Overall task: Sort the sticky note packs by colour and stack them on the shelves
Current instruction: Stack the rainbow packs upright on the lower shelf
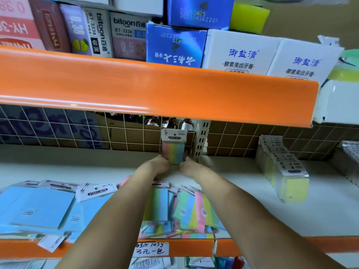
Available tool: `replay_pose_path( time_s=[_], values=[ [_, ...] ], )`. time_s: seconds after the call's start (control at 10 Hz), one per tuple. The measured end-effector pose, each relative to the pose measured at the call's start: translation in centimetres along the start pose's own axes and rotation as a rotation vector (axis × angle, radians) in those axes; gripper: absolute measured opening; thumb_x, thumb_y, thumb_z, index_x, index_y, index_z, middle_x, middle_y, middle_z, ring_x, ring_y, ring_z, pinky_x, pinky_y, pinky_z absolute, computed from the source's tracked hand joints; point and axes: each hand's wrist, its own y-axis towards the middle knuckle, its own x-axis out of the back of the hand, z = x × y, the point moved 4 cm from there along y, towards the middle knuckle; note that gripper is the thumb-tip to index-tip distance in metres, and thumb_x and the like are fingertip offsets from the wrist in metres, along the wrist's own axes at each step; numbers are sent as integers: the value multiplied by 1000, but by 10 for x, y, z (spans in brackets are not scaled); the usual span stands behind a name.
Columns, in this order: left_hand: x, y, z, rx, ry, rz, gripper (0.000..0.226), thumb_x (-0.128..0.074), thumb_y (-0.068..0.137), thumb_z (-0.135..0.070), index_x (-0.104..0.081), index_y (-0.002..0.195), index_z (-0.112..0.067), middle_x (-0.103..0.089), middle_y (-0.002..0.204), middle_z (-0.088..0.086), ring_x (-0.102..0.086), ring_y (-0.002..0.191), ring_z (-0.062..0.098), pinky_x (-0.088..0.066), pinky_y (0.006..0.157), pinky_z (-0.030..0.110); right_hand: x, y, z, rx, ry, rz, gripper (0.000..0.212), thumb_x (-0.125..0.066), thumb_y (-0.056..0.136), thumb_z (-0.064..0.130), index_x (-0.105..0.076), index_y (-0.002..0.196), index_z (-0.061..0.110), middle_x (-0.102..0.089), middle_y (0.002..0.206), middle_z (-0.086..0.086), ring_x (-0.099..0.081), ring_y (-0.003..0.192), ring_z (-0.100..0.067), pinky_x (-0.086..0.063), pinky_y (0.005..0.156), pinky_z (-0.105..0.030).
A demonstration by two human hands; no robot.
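Observation:
A multicolour striped sticky note pack stands upright at the back of the white shelf, against the wire grid. My left hand grips its lower left side and my right hand grips its lower right side. Blue sticky note packs lie in a loose pile at the front left. Several striped multicolour packs lie jumbled at the front centre, partly under my forearms. A row of yellow packs stands on edge at the right.
An orange shelf edge hangs just above, loaded with pen boxes and toothpaste cartons. A wire grid backing and a slotted upright post close off the rear. A handwritten price tag hangs on the lower orange edge.

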Motion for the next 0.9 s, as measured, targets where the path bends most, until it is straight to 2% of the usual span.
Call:
replay_pose_path(
  time_s=[0.1, 0.2, 0.3, 0.4, 0.5, 0.6, 0.7, 0.8, 0.9],
  values=[
    [6, -24, -9, 32, -63, -12, 33, -48, 96, -32, -55, 119, -9, -60, 114, 12, -55, 94, 24, -44, 80, 30, 1, 3, -11, -36, 580, -72, 47, -40, 99, 6, -31, 144, -3, -37, 146, -23, -49, 116, -23, -27, 61, -19],
    [12, -25, -10, 77, -102, -67, 36, -52, 94, -29, -55, 122, -6, -60, 118, 13, -56, 105, 27, -39, 80, 27, 2, 2, -14, 9, 400, -40, 59, -45, 96, 8, -21, 150, 5, -35, 148, -20, -34, 69, -4, -26, 61, -13],
    [25, -36, -11, 131, -103, -162, 39, -52, 95, -26, -51, 127, -3, -57, 125, 14, -54, 111, 27, -40, 84, 29, 6, -13, -11, 72, 298, -14, 54, -44, 98, 11, -23, 148, 12, -50, 134, -16, -36, 65, -5, -30, 53, -18],
    [33, -46, -11, 163, -47, -210, 27, -51, 95, -23, -56, 113, -4, -56, 102, 11, -50, 90, 23, -39, 76, 27, 5, -24, -10, 69, 287, 10, 43, -47, 97, 17, -36, 139, 18, -56, 106, -7, -42, 64, -10, -31, 50, -20],
    [42, -58, -7, 144, 6, -223, 20, -50, 96, -24, -49, 88, -6, -48, 90, 8, -44, 88, 21, -35, 74, 26, 8, -35, -5, 80, 225, 27, 29, -48, 93, 18, -54, 121, 13, -53, 89, -3, -43, 63, -13, -32, 52, -22],
    [47, -65, 1, 94, 49, -169, 24, -50, 96, -23, -58, 113, -8, -46, 98, 8, -42, 90, 20, -34, 77, 27, 9, -45, -2, 83, 194, 50, 27, -48, 89, 15, -59, 114, 10, -51, 81, -5, -43, 63, -16, -33, 53, -26],
    [49, -77, 11, 126, 184, -148, 22, -51, 94, -26, -61, 105, -10, -54, 84, 2, -51, 82, 21, -39, 70, 26, 8, -55, 0, 90, 205, 59, 24, -54, 89, 19, -61, 109, 7, -53, 80, -7, -46, 64, -18, -37, 54, -27],
    [52, -88, 18, 157, 309, -172, 19, -54, 89, -32, -58, 91, -14, -52, 75, 1, -54, 78, 21, -41, 66, 25, 5, -70, 5, 120, 176, 99, 18, -60, 90, 27, -58, 80, 12, -54, 69, -3, -48, 59, -15, -40, 53, -25],
    [51, -96, 25, 187, 385, -166, 32, -59, 83, -47, -57, 94, -17, -56, 89, 3, -57, 84, 25, -49, 75, 26, -1, -86, 8, 112, 212, 161, 26, -62, 89, 30, -55, 72, 12, -53, 60, -3, -42, 47, -13, -34, 44, -21]
  ],
)
